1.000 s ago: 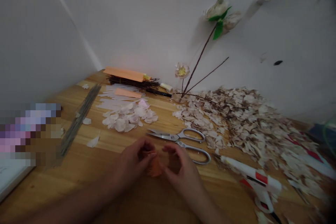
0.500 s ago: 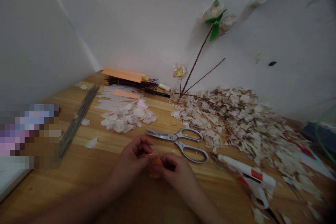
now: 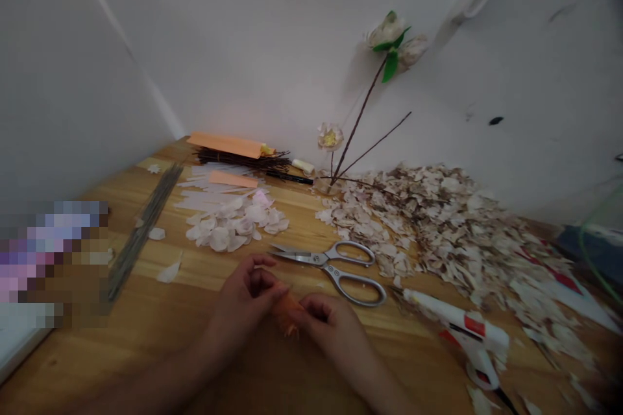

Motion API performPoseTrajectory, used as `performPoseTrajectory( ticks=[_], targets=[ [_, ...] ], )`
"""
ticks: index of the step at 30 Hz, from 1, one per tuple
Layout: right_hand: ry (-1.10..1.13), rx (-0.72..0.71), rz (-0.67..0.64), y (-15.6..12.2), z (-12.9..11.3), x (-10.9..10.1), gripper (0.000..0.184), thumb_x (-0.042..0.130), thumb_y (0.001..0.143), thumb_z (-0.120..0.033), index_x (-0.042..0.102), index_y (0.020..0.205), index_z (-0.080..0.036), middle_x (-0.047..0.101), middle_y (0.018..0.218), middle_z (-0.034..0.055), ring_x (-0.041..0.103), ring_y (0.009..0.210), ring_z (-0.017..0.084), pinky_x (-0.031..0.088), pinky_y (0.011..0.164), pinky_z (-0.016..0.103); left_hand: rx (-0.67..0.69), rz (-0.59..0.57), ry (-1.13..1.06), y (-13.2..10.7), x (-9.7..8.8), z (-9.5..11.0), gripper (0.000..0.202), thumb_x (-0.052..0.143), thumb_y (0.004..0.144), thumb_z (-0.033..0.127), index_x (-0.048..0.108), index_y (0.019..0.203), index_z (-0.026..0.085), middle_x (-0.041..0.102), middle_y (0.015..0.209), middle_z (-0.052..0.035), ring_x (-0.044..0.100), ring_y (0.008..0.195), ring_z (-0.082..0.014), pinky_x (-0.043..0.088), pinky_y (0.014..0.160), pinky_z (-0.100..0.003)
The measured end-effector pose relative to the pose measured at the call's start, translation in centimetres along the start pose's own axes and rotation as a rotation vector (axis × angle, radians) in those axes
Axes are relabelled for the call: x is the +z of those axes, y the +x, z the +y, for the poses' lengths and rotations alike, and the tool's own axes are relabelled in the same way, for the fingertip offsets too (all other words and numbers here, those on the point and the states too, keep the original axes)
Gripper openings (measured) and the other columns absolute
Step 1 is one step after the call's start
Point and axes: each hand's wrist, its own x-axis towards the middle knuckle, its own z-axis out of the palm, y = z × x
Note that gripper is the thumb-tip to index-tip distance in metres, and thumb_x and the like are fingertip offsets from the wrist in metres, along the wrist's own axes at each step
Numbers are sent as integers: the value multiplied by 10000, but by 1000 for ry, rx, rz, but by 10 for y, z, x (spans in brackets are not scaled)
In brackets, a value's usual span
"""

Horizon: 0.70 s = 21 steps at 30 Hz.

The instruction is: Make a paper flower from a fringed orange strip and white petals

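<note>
Between my two hands is a small orange piece of paper [image 3: 287, 312], its lower edge ragged or fringed. My left hand [image 3: 250, 292] pinches its upper left end between thumb and fingers. From the other side, my right hand [image 3: 324, 321] pinches the right end, fingers curled. Just beyond the hands lie silver scissors [image 3: 324, 260], blades to the left and handles spread apart. To the right rests a white glue gun [image 3: 457, 318] on its side, its nozzle towards the scissors.
A large heap of dried petals [image 3: 457, 220] covers the right side. Pale petals [image 3: 233, 224], grey wires [image 3: 146, 227], white strips [image 3: 195, 198], orange paper [image 3: 226, 144] and dark stems [image 3: 233, 159] lie at the left and back. An artificial flower [image 3: 387, 35] stands near the wall.
The orange paper shows more between my hands, and its fringed edge has come into sight. My hands have moved slightly; the view has shifted a little.
</note>
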Motion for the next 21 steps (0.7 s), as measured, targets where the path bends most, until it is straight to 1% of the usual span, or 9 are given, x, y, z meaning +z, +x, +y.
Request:
performPoseTrajectory(
  ticks=[4, 5, 8, 10, 11, 13, 15, 17, 21],
  targets=[
    [7, 7, 22, 3, 4, -1, 194, 566, 721, -309, 614, 578, -187, 594, 554, -27, 502, 532, 124, 339, 510, 221, 57, -22, 69, 2, -2, -5, 380, 676, 635, 282, 479, 942, 174, 584, 765, 2, 560, 711, -146, 435, 651, -270],
    [12, 9, 18, 4, 5, -1, 201, 570, 719, -327, 612, 581, -186, 597, 559, -24, 511, 539, 128, 348, 517, 224, 70, -30, 90, 2, -2, -5, 368, 680, 630, 279, 492, 928, 172, 579, 779, -2, 558, 725, -150, 435, 660, -272],
    [23, 15, 5, 5, 7, -2, 211, 600, 699, -363, 608, 588, -183, 591, 556, -21, 513, 537, 137, 345, 507, 231, 19, -43, 74, 2, -2, -5, 365, 673, 635, 290, 481, 923, 174, 555, 681, 30, 532, 614, -132, 412, 569, -250],
    [42, 23, -5, 4, 8, -3, 157, 630, 669, -342, 626, 653, -186, 619, 602, -18, 534, 565, 143, 361, 523, 232, -22, -49, 26, 3, -3, -5, 400, 680, 633, 299, 458, 944, 180, 548, 640, 49, 514, 558, -117, 389, 525, -233],
    [52, 27, -6, 3, 8, -4, 139, 646, 650, -319, 635, 702, -191, 636, 638, -18, 545, 585, 143, 373, 539, 232, -28, -53, 8, 3, -3, -6, 422, 690, 627, 298, 451, 955, 183, 551, 636, 53, 512, 549, -113, 385, 520, -227],
    [55, 32, 3, 2, 9, -5, 169, 674, 609, -263, 637, 763, -203, 642, 668, -29, 543, 596, 135, 380, 553, 228, -17, -80, -9, 5, -5, -9, 436, 705, 623, 292, 456, 965, 186, 555, 632, 57, 510, 544, -105, 380, 520, -220],
    [33, 23, 20, 2, 9, -7, 168, 685, 596, -241, 638, 754, -212, 605, 626, -46, 505, 565, 122, 356, 533, 223, 3, -109, -16, 6, -6, -12, 413, 705, 636, 288, 471, 961, 185, 558, 637, 55, 513, 554, -101, 375, 524, -214],
    [7, 5, 31, 2, 10, -8, 149, 688, 608, -264, 648, 744, -217, 572, 615, -47, 473, 562, 121, 338, 529, 226, 9, -129, -33, 7, -7, -14, 396, 707, 645, 286, 481, 954, 187, 563, 646, 51, 521, 566, -100, 373, 526, -210],
    [-39, -50, 48, 3, 11, -11, 169, 699, 624, -314, 666, 763, -225, 571, 718, -23, 471, 631, 134, 338, 561, 236, -25, -156, -136, 7, -9, -14, 394, 730, 635, 300, 485, 927, 201, 567, 651, 57, 532, 559, -95, 389, 532, -212]
  ],
)
